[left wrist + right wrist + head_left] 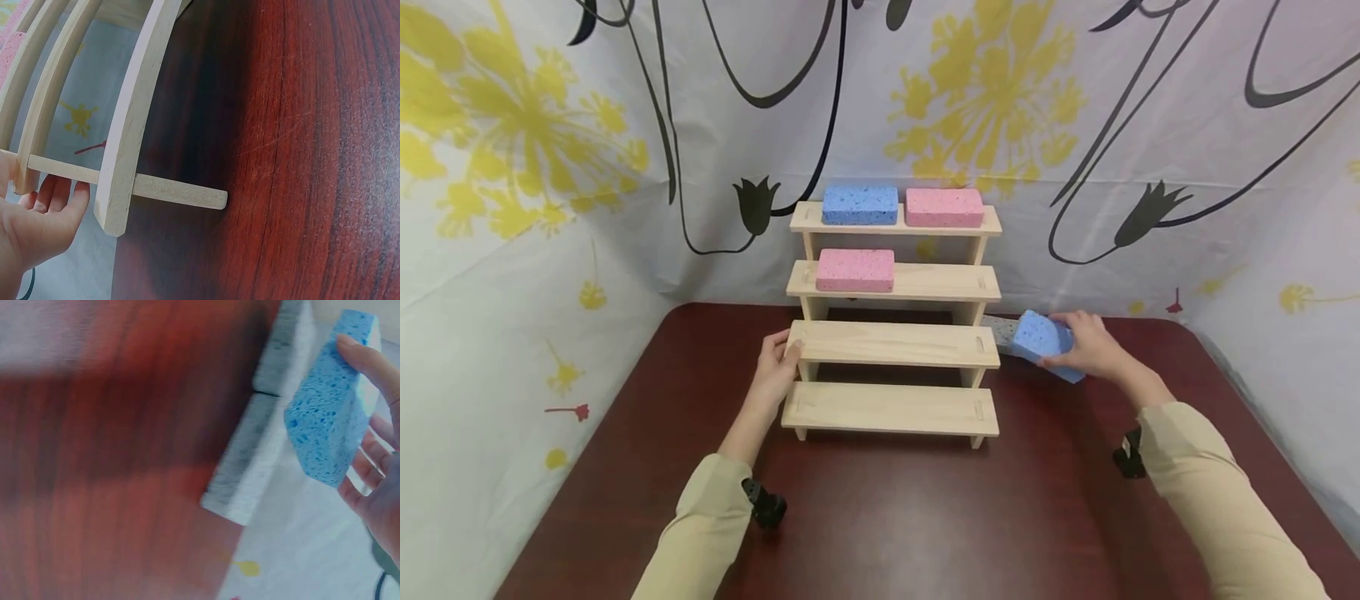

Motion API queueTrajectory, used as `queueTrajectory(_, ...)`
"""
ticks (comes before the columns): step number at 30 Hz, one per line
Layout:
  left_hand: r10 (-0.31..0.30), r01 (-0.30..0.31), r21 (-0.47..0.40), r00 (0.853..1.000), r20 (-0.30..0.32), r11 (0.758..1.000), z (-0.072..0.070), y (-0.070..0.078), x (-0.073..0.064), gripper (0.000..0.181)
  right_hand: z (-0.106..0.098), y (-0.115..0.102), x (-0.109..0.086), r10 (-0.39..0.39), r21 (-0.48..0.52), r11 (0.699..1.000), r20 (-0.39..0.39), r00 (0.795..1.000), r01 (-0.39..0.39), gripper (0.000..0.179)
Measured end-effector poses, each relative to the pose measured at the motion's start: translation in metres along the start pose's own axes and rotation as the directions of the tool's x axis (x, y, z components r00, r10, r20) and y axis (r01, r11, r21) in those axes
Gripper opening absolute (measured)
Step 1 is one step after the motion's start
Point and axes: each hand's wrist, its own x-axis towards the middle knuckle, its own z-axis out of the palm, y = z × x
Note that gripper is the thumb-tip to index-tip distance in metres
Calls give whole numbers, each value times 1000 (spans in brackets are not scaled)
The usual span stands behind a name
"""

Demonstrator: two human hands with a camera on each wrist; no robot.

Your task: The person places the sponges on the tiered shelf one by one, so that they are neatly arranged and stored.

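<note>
A light wooden tiered rack (pixel 891 343) stands on the dark red table. My left hand (pixel 775 367) grips the left end of its second shelf from the bottom, thumb on top; in the left wrist view its fingers (pixel 57 195) curl in by the side support. To the right of the rack, my right hand (pixel 1092 346) holds a blue sponge (pixel 1041 335) between thumb and fingers, tilted. Beneath it in the right wrist view, grey sponges (pixel 244 456) lie end to end. On the top shelf sit another blue sponge (pixel 860 206) and a pink sponge (pixel 943 207).
A second pink sponge (pixel 855 271) lies at the left of the second shelf from the top. Behind the rack hangs a white cloth (pixel 700 142) with yellow and dark plant prints, also lining both sides. The table (pixel 925 517) extends in front of the rack.
</note>
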Motion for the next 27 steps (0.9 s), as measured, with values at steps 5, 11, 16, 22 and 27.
queueTrajectory(5, -4, 4, 7, 1000, 1, 1000, 0, 2, 1, 48, -24, -13, 5, -67, 13, 997, -160, 985, 70, 78)
queueTrajectory(11, -6, 6, 7, 1000, -5, 1000, 0, 1, 0, 48, -43, -35, 15, -137, 66, 983, -349, 927, 170, 73)
queueTrajectory(16, 1, -1, -16, 1000, -5, 1000, 1, 1, -1, 47, -53, -60, 24, -237, 76, 950, -452, 860, 303, 68)
queueTrajectory(22, -1, 1, -29, 1000, -6, 1000, 1, 2, -1, 46, -60, -95, 36, -344, 35, 922, -382, 858, 385, 61)
queueTrajectory(27, 2, -2, -22, 1000, -5, 1000, 1, 0, -1, 47, -61, -120, 48, -371, 11, 922, -264, 890, 388, 57)
